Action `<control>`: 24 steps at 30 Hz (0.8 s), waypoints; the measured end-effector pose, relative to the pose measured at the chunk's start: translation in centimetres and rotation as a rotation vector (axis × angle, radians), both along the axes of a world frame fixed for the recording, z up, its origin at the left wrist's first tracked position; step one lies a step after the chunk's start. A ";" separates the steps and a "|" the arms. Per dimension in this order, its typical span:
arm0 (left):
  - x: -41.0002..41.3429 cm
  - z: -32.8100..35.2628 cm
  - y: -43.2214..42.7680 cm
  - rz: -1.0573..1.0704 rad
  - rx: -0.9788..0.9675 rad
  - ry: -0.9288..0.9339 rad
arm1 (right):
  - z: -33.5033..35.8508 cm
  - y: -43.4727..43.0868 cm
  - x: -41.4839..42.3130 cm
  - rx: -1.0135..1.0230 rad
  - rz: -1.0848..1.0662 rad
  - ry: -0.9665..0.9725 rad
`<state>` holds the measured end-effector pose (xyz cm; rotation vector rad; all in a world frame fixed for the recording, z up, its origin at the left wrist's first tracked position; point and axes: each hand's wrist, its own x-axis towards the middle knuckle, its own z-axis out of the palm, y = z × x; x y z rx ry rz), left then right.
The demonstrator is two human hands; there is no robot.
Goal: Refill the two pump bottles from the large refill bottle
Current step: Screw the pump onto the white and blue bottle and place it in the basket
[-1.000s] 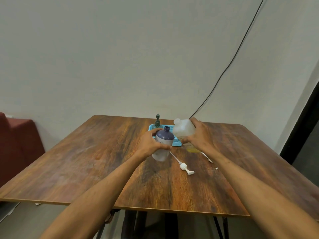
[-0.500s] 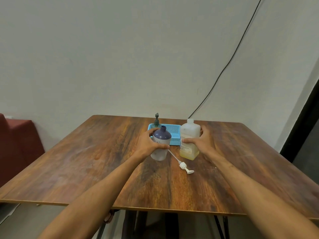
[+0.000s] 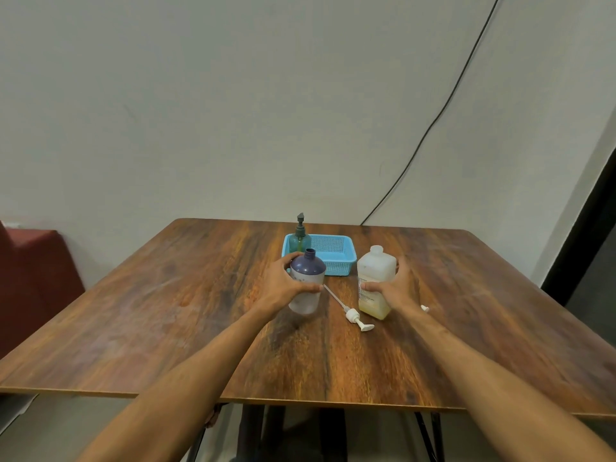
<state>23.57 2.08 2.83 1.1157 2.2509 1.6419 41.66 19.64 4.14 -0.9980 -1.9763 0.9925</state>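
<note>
**Filling of pump bottle 1 of 2, as judged from the layout.** The purple-shouldered pump bottle (image 3: 307, 281) is being gripped round its body by the left hand (image 3: 283, 290), neck open, near the middle of the table (image 3: 200, 328); whether its base is resting on the wood cannot be told. The refill bottle (image 3: 375, 278) is being held upright on the table by the right hand (image 3: 397, 290), fingers wrapped round it, uncapped, with only a low band of yellow liquid showing. The removed pump head (image 3: 353, 315) is lying between the 2 bottles. The green pump bottle (image 3: 300, 240) — pump fitted — is standing in the blue basket (image 3: 336, 270). The next move is being judged to call for careful alignment: refill mouth tipped to the narrow neck, or dip tube threaded back in.
</note>
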 end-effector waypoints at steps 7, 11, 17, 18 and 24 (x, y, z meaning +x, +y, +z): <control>0.2 -1.3 0.0 -0.003 -0.034 -0.023 | -1.1 0.6 -0.1 -0.026 -0.009 0.016; 0.4 -1.8 0.0 -0.003 -0.041 -0.029 | -1.4 0.5 -0.1 -0.050 -0.010 0.036; 0.7 -1.9 -0.4 -0.008 -0.012 -0.072 | -2.2 0.5 0.4 -0.050 0.016 0.037; 0.7 -2.0 -0.4 -0.010 -0.010 -0.080 | -2.5 0.5 0.5 -0.052 0.020 0.027; 0.4 -2.3 -0.8 -0.055 -0.042 -0.095 | -3.1 0.1 1.3 -0.110 0.000 0.055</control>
